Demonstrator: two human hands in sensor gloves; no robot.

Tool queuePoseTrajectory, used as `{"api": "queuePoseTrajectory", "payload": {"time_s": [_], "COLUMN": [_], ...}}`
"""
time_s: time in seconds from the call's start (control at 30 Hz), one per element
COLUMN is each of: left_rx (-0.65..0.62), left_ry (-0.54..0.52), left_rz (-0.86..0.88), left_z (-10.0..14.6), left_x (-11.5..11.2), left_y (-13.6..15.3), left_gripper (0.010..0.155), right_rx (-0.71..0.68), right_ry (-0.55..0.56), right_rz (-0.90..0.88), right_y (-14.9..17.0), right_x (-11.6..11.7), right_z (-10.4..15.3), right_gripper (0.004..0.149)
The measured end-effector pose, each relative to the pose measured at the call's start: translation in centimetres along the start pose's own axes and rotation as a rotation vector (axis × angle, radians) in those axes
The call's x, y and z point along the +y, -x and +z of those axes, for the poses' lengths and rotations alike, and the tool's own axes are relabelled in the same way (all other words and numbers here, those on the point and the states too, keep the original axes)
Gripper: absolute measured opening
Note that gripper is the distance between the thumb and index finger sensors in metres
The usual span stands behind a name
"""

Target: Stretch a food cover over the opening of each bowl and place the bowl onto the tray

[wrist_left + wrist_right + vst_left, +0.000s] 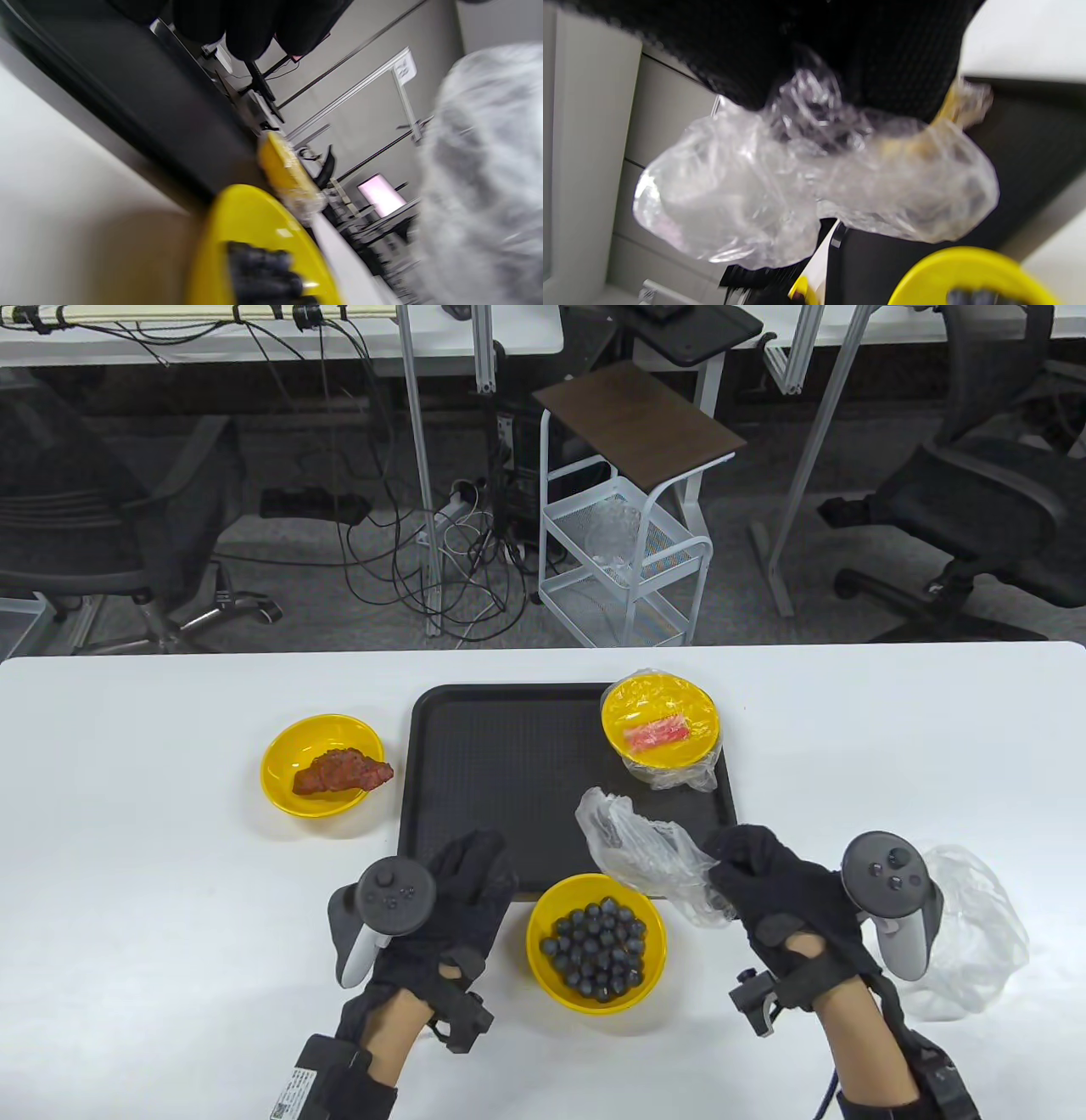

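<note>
Our right hand (pixel 768 878) pinches a crumpled food cover (pixel 640 848) beside the blueberry bowl (pixel 596 942). Our left hand (pixel 462 891) hovers nearby, fingers relaxed

An office-lab — swivel chairs (pixel 110 526), cable tangles (pixel 424 560), aluminium frames (pixel 416 432).

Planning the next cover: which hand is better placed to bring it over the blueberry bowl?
The right hand, probably. It already pinches the crumpled clear food cover, which hangs just above and right of the uncovered blueberry bowl. The left hand holds nothing, left of the bowl.
</note>
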State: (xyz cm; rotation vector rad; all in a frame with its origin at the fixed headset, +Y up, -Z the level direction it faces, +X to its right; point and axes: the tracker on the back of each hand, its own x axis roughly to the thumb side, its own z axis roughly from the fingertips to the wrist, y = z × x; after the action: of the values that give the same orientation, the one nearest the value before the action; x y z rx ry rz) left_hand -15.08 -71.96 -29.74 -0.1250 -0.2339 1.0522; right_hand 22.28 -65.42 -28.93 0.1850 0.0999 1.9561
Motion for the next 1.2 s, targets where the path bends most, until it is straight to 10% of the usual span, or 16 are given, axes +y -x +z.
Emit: {"api": "queuePoseTrajectory", "payload": {"time_s": [0.2,0.53,0.83,1.2], "left_rx": [0.017,0.033,0.12,0.018], "left_ry": [0.323,0.529,0.372,0.327], "left_rz": [0.603,0.733,0.454,0.721], "left_z": [-1.0,-1.8,-1.4,-1.2], "left_x": [-1.6,-2.7,-2.3,-1.5], "left_y": [1.1,1.9,0.5,0.9], "left_gripper": [0.114,0.113,0.048,0.043], "right_rx": [-0.016,-0.048,-0.074,0.0], "right_ry": [-0.224,-0.257,-0.098,-0.097], "right_rz": [-0.138,-0.108,-0.036,-0.351], "right_y": [1.5,2.1,1.1,5.6], "right_x": [3.6,6.0,7.4,4.6], "right_z": [-1.6,-2.1,-1.1,-1.5], "right_gripper": [0.047,0.046,0.043,0.059]}}
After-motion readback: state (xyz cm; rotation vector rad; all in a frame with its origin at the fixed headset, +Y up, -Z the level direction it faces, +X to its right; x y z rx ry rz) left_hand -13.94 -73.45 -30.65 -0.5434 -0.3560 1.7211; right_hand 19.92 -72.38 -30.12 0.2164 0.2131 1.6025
